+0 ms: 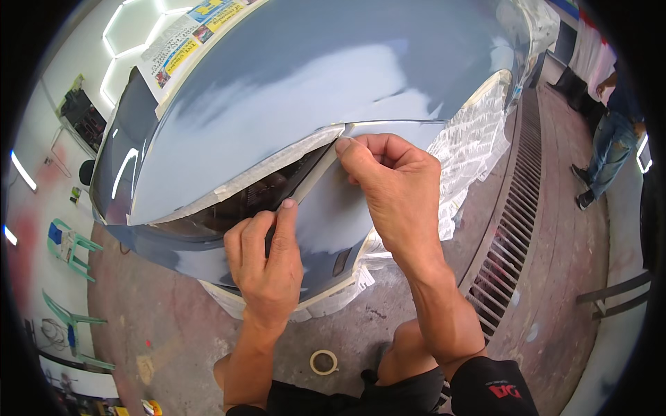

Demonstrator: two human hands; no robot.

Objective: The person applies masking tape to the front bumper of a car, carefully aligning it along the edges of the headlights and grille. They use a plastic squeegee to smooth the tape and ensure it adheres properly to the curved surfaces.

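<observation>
A car's front corner in grey primer (277, 90) fills the middle of the view. Set into it is a dark headlight (253, 194), with pale masking tape (277, 161) along its upper edge. At the headlight's upper right corner, my right hand (402, 184) pinches thumb and fingertips on a narrow strip of masking tape (316, 173) running along the lower edge. My left hand (267, 267) rests at that same edge, its index fingertip pressing by the strip's lower part. Its fingers are stretched out and slightly apart. The strip's end is hidden in the right fingertips.
Printed paper (472, 132) is taped over the wheel area at right, with more newspaper (184, 45) on the windscreen side. A tape roll (323, 362) lies on the floor near my knees. A floor grating (510, 243) runs at right; a person (610, 142) stands beyond. Green chairs (73, 246) stand left.
</observation>
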